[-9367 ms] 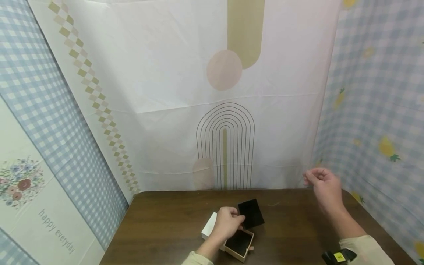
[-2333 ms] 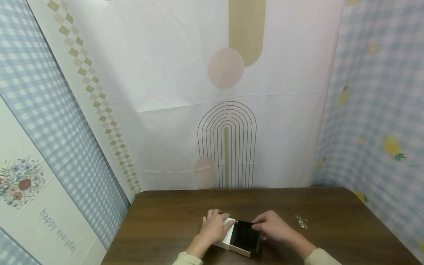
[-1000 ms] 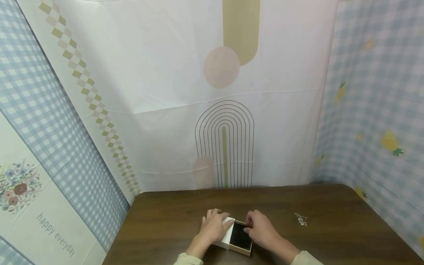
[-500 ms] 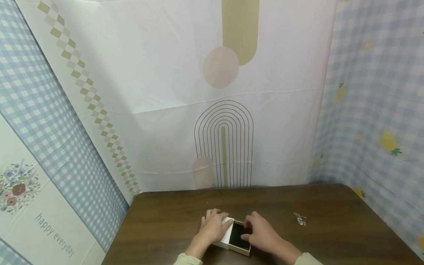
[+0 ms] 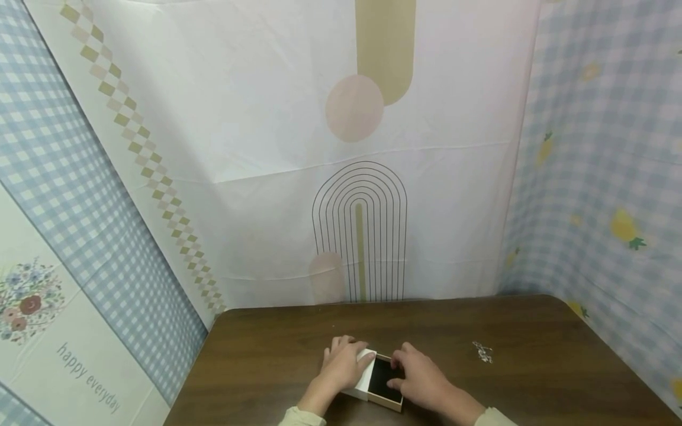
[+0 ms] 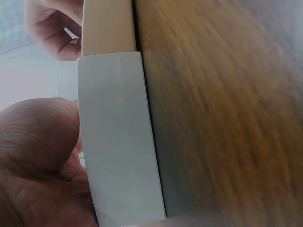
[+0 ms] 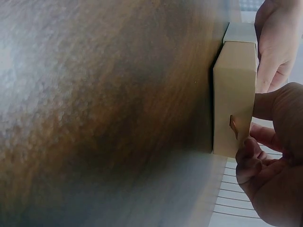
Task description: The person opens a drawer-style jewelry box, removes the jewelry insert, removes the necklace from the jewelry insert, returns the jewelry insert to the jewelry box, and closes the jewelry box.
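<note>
A small drawer-style gift box lies on the table in the head view, its white sleeve (image 5: 364, 378) at the left and its tan drawer (image 5: 385, 404) pulled partly out to the right. Flat inside the drawer is a black pad (image 5: 382, 381). My left hand (image 5: 343, 365) grips the sleeve from above, thumb on its top and fingers over the far side. The fingertips of my right hand (image 5: 422, 377) press on the pad at the drawer's right end. In the right wrist view, a little ribbon tab (image 7: 234, 126) sticks out of the drawer's front (image 7: 232, 90).
A thin silvery chain (image 5: 483, 352), perhaps a necklace, lies in a small heap on the brown table (image 5: 277, 367), right of the hands. Patterned cloth hangings (image 5: 256, 225) stand behind the table and at both sides.
The black pad, tilted in my right fingers 2.3 s ago, now lies flat in the drawer. Since then my right fingers have shifted slightly inward over it. The chain, absent from the table earliest, lies there now.
</note>
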The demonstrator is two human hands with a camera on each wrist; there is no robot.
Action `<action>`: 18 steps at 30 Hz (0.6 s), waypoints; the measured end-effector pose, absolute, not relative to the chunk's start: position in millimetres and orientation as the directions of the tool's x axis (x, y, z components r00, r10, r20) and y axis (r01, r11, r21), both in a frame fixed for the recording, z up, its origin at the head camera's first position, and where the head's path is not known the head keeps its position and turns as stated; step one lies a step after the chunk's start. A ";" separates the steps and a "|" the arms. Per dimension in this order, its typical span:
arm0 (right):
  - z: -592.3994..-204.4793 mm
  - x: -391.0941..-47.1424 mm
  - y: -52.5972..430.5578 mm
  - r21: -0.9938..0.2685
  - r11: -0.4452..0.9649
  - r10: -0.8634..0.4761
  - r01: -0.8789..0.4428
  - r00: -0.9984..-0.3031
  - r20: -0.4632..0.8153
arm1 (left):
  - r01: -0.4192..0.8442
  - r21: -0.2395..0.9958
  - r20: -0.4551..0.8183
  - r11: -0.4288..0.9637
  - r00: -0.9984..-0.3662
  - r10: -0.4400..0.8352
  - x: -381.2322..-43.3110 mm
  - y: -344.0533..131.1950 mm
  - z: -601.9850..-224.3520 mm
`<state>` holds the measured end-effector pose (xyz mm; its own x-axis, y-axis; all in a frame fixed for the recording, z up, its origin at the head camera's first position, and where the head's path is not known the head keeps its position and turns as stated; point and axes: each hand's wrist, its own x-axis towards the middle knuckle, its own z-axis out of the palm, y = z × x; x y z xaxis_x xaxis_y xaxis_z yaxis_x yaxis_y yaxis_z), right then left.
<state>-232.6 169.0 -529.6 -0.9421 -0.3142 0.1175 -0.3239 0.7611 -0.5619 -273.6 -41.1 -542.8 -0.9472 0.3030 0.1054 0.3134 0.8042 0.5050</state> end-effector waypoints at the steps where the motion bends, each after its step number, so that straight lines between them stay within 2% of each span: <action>1: -530.1 -232.3 169.3 -0.562 0.760 -0.312 -0.325 -0.942 0.123 | 0.316 0.507 0.107 0.802 -0.946 0.305 -273.2 -41.2 -541.8; 7: -534.7 -230.1 173.3 -0.566 0.753 -0.282 -0.336 -0.942 0.184 | 0.301 0.504 0.089 0.809 -0.950 0.299 -268.6 -41.1 -536.5; 11: -534.9 -228.2 177.1 -0.616 0.733 -0.206 -0.289 -0.957 0.204 | 0.297 0.499 0.080 0.814 -0.951 0.298 -268.0 -40.4 -535.9; 18: -531.2 -223.8 188.2 -0.755 0.637 -0.116 -0.155 -0.988 0.105 | 0.299 0.522 0.081 0.799 -0.950 0.303 -269.1 -38.9 -531.4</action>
<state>-223.8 188.2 -531.2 -0.9877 -0.1157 0.1048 -0.1548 0.6370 -0.7551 -269.1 -38.9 -531.4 -0.9496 0.3028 0.0807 0.2991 0.7990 0.5217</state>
